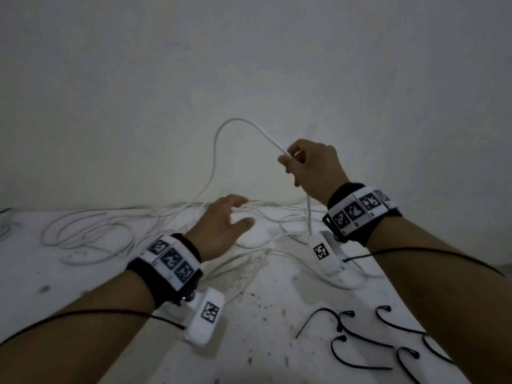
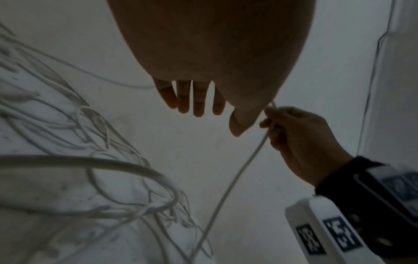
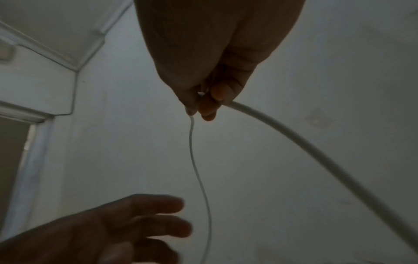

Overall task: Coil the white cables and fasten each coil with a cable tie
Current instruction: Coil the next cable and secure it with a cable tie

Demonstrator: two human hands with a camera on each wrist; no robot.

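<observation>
A tangle of white cables (image 1: 116,231) sprawls over the white table (image 1: 263,314) against the wall. My right hand (image 1: 313,173) is raised above the table and pinches one white cable (image 1: 221,134) between thumb and fingers; the cable arcs up to the left of the hand and also hangs straight down below it. The right wrist view shows that pinch (image 3: 203,100) with the cable (image 3: 316,155) running off both ways. My left hand (image 1: 227,220) hovers low over the tangle with fingers spread and holds nothing; its fingers (image 2: 194,100) look straight in the left wrist view.
Several black cable ties (image 1: 360,339) lie loose on the table at the front right. A plain wall (image 1: 249,79) rises right behind the table. Dark specks dot the tabletop. A door frame (image 3: 34,142) shows at the left of the right wrist view.
</observation>
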